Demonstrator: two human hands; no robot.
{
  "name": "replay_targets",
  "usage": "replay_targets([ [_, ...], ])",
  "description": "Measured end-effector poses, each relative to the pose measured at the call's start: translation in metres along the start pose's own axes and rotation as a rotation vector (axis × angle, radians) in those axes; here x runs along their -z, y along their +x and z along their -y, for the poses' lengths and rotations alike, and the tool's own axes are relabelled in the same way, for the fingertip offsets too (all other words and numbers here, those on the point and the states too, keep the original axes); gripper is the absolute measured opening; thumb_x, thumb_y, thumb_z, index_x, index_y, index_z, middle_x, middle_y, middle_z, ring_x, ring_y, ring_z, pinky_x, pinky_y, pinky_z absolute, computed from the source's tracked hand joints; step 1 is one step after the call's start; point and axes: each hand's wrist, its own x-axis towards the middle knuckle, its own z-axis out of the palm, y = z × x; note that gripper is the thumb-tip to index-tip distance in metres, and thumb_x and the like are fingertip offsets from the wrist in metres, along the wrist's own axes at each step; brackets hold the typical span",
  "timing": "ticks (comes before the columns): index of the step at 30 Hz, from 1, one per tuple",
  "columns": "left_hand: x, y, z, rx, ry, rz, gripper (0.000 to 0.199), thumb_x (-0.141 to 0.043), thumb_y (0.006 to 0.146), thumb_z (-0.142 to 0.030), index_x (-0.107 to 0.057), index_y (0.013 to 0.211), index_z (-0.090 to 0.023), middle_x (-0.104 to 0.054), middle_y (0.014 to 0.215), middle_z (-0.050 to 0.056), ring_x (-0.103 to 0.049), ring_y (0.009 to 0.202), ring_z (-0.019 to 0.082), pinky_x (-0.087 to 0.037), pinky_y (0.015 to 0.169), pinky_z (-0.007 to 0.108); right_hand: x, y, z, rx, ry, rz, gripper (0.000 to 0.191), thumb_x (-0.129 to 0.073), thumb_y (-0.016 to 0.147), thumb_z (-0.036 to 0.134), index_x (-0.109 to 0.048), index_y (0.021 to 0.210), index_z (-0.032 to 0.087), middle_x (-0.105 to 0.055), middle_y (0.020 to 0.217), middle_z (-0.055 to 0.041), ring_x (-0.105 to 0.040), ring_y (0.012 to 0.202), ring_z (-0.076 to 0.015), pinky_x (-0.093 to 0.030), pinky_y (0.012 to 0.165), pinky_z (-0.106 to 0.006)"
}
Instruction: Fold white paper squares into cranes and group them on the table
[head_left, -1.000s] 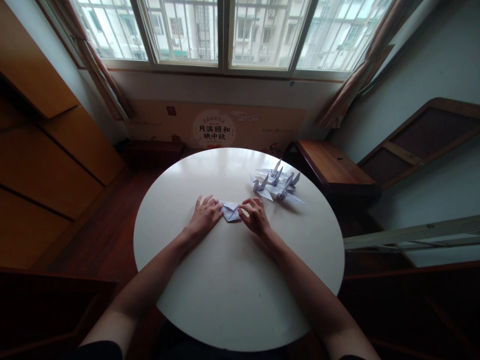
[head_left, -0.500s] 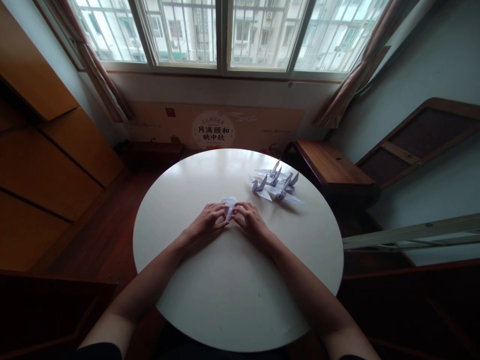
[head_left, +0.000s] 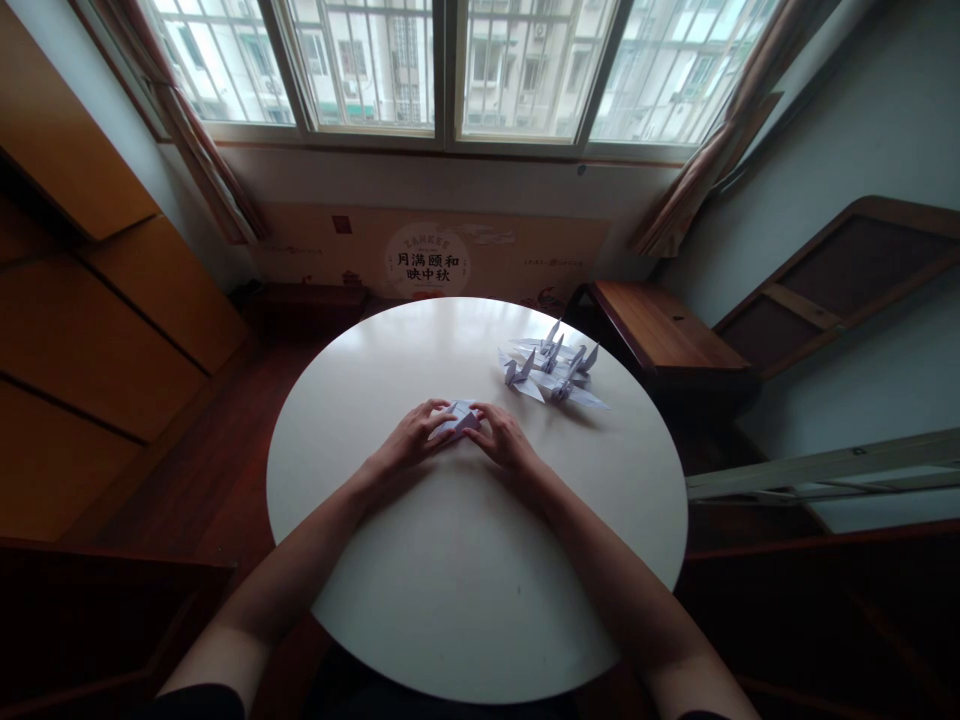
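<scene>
A small piece of folded white paper [head_left: 459, 420] lies at the middle of the round white table [head_left: 465, 580]. My left hand [head_left: 420, 432] grips its left side, fingers on top and thumb at the near edge. On the opposite side my right hand [head_left: 498, 434] pinches the paper between thumb and fingers. The fingers cover parts of both sides of the sheet. Several folded paper cranes [head_left: 555, 368] stand bunched together on the table, beyond my right hand and to its right.
A low wooden cabinet [head_left: 667, 325] stands behind the table on the right. Orange-brown cupboards [head_left: 97, 380] line the left side. Under the barred windows [head_left: 517, 70], a printed board [head_left: 427, 255] leans at the wall. A pale metal rail [head_left: 817, 465] runs close to the table's right edge.
The paper's shape between my hands has altered: the narrow strip standing there before now shows as a wider, lower folded form. My fingers have moved slightly apart. The cranes have stayed put.
</scene>
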Motion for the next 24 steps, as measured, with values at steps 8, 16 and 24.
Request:
replay_targets([
  [8, 0.002, -0.004, 0.019, 0.123, 0.21, -0.032, 0.026, -0.051, 0.091, -0.021, -0.064, 0.113, -0.022, -0.045, 0.142, 0.011, -0.044, 0.129, 0.028, -0.039, 0.103, 0.048, -0.001, -0.001, -0.004, 0.095, -0.033, 0.027, 0.019, -0.055, 0.086, 0.011, -0.069, 0.093, 0.022, -0.065, 0.097, -0.0064, -0.056, 0.096, -0.0211, -0.04, 0.09, -0.038],
  [16, 0.006, -0.004, 0.009, 0.111, 0.234, 0.191, 0.036, -0.045, 0.095, -0.023, -0.056, 0.127, -0.034, -0.055, 0.136, 0.004, -0.049, 0.123, 0.024, -0.018, 0.11, 0.051, 0.006, -0.003, 0.006, 0.239, -0.098, 0.059, 0.019, -0.069, 0.082, 0.039, -0.066, 0.079, 0.021, -0.067, 0.102, -0.0069, -0.056, 0.109, -0.0241, -0.034, 0.097, -0.041],
  [24, 0.013, -0.003, 0.006, 0.147, 0.199, 0.225, 0.033, -0.049, 0.094, -0.041, -0.058, 0.126, -0.036, -0.057, 0.131, 0.002, -0.049, 0.116, 0.025, -0.026, 0.1, 0.045, 0.005, -0.001, -0.003, 0.227, -0.056, 0.096, 0.015, -0.068, 0.084, 0.035, -0.07, 0.093, 0.022, -0.067, 0.103, -0.0079, -0.063, 0.096, -0.0212, -0.042, 0.087, -0.036],
])
